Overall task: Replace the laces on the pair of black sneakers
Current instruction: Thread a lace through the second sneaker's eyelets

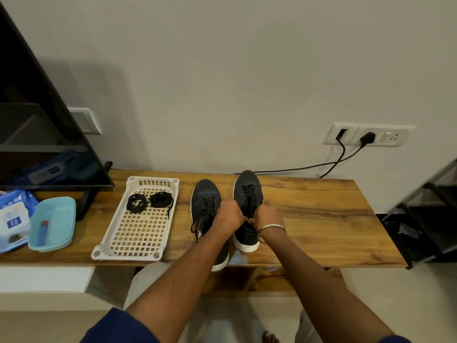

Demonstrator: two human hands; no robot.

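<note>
Right sneaker (248, 194) laces under both hands (244, 216)

Soft even light (edges warped)

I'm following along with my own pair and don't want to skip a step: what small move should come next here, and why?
Probably pull the knot loose on the right sneaker. Both the left hand and right hand pinch its lace near the tongue, and it is still threaded. The left sneaker is still laced too, while two spare laces wait in the white basket.
</note>
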